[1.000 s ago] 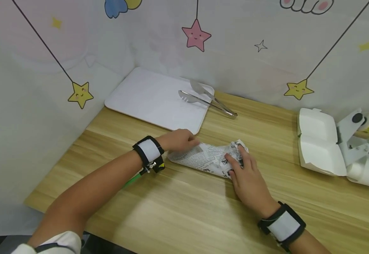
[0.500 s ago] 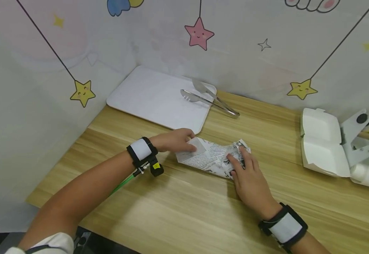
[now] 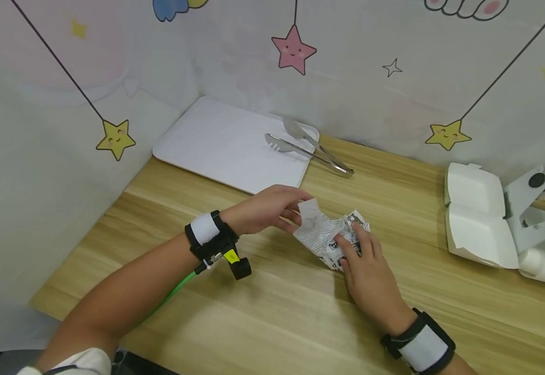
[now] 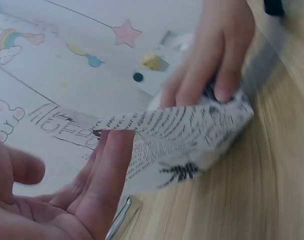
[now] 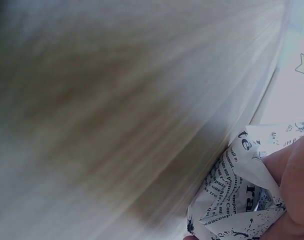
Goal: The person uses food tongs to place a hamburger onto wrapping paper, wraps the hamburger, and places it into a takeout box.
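Note:
Newsprint-patterned wrapping paper (image 3: 318, 233) lies folded on the wooden table, its left end raised in a flap. Behind that flap are the extended fingers of my left hand (image 3: 272, 211); in the left wrist view the thumb stands apart from the paper (image 4: 157, 150). My right hand (image 3: 370, 273) holds the crumpled right end, with fingers over the top and thumb at the near side. Up close in the right wrist view, the creased paper (image 5: 224, 195) bunches beside the fingers. Whatever the paper may contain is hidden.
Metal tongs (image 3: 319, 153) lie partly on a white tray (image 3: 216, 140) at the back. To the right stand an open white takeaway box (image 3: 478, 224) and a dispenser (image 3: 525, 203) with rolls. A printed wall covering (image 3: 235, 62) borders the table.
My left hand has moved rightward and turned, and the paper's left end has risen from the table and folded toward the right. The right hand has stayed at the crumpled end.

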{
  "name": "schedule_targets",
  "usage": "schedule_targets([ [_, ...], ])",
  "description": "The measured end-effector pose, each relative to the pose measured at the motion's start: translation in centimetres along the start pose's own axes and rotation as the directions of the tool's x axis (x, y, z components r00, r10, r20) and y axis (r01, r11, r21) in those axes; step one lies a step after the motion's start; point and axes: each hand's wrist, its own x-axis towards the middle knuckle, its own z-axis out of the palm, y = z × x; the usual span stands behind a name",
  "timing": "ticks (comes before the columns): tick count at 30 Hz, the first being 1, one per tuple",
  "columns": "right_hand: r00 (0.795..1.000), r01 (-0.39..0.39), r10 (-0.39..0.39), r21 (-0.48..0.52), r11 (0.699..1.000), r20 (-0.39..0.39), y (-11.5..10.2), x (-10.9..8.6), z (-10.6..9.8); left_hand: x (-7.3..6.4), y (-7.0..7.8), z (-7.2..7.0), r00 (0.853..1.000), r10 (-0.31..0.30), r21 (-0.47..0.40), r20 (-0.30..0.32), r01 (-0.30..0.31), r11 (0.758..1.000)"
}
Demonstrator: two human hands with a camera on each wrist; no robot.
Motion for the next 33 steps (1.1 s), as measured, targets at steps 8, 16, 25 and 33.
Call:
schedule_targets([
  [8,0.996,0.053,-0.052,0.005,0.999,-0.075,0.4,0.2,0.3,1.5,-1.7,1.6,0.934,0.345,0.226,0.095,-0.358,0.906],
  [16,0.995,0.06,-0.062,-0.026,0.998,-0.078,0.3,-0.1,0.5,2.5,-2.5,4.4,0.842,0.509,0.617,0.177,-0.498,0.609],
  [25,0.997,0.06,-0.064,-0.066,0.996,-0.047,0.2,-0.4,0.4,3.6,-3.4,6.8,0.854,0.443,0.753,0.272,-0.476,0.455],
  [33,0.995,0.012,0.002,0.141,0.99,-0.099,0.4,-0.1,0.1,4.1,-3.8,7.7,0.878,0.38,0.788,0.291,-0.445,0.424],
])
